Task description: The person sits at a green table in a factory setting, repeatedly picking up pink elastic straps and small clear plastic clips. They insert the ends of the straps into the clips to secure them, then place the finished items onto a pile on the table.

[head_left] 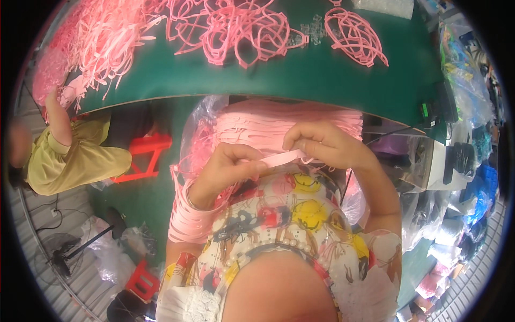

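A flat light-pink strap (283, 158) is stretched between my hands in front of my chest. My left hand (232, 165) pinches its left end between thumb and fingers. At the other end, my right hand (321, 143) is closed with curled fingers and grips the strap; its fingertips partly hide that end. Many pink strap loops (189, 217) hang around my left forearm. Just beyond my hands lies a thick stack of pink straps (252, 122), partly covered by my right hand.
A green table (279, 80) spans the far side, bearing tangled pink straps (236, 32), a separate coil (357, 37) and a large strap heap (107, 37). At left sits another person (75, 155) beside a red stool (147, 153). Plastic bags (429, 214) crowd the right.
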Demonstrator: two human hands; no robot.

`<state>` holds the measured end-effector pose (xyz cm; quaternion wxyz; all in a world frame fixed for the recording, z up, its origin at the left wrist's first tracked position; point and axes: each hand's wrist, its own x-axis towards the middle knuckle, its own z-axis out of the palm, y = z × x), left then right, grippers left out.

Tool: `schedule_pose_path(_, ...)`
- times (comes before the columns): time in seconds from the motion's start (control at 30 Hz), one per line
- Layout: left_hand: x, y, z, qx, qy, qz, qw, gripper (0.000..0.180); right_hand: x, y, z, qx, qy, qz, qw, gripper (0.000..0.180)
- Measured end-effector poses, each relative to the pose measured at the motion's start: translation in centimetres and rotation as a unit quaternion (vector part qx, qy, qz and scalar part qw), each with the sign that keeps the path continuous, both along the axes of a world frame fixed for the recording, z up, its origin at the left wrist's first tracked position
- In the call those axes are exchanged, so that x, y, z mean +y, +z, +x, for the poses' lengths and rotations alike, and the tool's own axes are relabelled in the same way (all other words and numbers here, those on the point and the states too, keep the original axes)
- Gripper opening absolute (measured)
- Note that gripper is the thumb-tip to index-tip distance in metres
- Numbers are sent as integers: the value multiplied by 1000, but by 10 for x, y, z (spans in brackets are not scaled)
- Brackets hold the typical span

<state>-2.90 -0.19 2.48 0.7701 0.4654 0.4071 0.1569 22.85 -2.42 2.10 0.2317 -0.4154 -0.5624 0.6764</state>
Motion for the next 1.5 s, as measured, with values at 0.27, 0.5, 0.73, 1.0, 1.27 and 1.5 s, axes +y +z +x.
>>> schedule_pose_path(0.27,0,1,2,46,-12,20,999,13,1,4,0,-13,7,24,1000,19)
schedule_pose_path(0.5,-4,7,8,64,11,5,998,14,1,9,0,-15,0,22,1000,17)
schedule_pose_path(0.73,-8,6,7,30,-12,9,999,15,-9,-1,-12,-76,-44,220,972,17)
schedule_pose_path(1.0,-4,-2,6,-40,-30,46,998,11,-6,-8,-10,-65,-34,192,979,15)
schedule_pose_path(1.27,-2,-9,22,-49,-61,168,983,8,84,-11,31,-453,-234,525,681,17)
schedule_pose_path(1.5,0,-16,20,-58,-62,174,981,7,105,-41,44,-567,-196,551,579,22)
